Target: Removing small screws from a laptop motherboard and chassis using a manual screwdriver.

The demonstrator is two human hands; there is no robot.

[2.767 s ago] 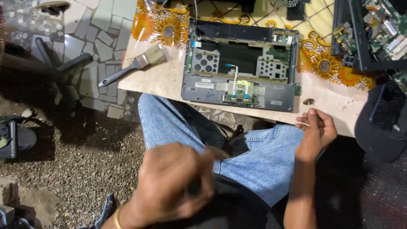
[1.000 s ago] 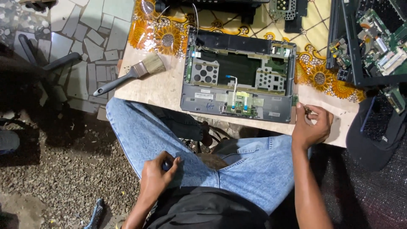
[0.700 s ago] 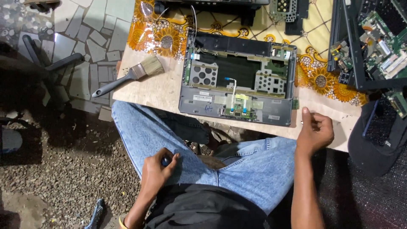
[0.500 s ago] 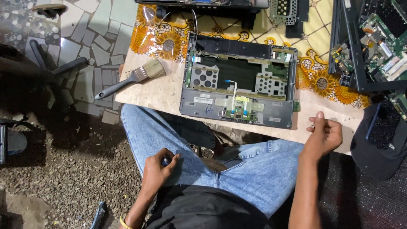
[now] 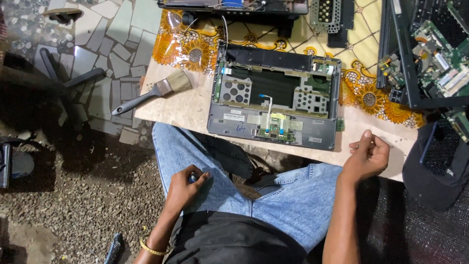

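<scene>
Looking down from head height, the bottom of the frame shows a seated person's black shirt and blue jeans (image 5: 293, 205). At lower left of centre, the left hand (image 5: 183, 188) rests on the left thigh, fingers (image 5: 200, 177) curled narrowly around a small dark object (image 5: 192, 178) that is mostly hidden; what it is cannot be told. A gold bangle (image 5: 150, 248) circles that wrist. At right of centre, the right hand (image 5: 366, 159) hovers at the near edge of the bench (image 5: 195, 110), fingers (image 5: 359, 146) loosely bent and pinched close together; whether they hold anything is too small to tell.

Just beyond both hands, in the middle of the frame, an opened laptop base (image 5: 276, 105) lies flat on the bench, grey frame exposed, with perforated metal plates and a thin ribbon cable (image 5: 267, 105) running down its centre. The right hand is just beside its near right corner, not touching it.

To the left of the base, a paintbrush (image 5: 154, 93) lies with its dark handle hanging off the bench's left edge. A yellow flowered cloth (image 5: 195, 46) covers the far half of the bench.

At upper right, another opened laptop (image 5: 430, 54) shows a green circuit board. A dark cap (image 5: 435, 171) sits at the right edge. Gravel ground (image 5: 88, 195) fills the lower left, broken paving tiles (image 5: 112, 49) the upper left.
</scene>
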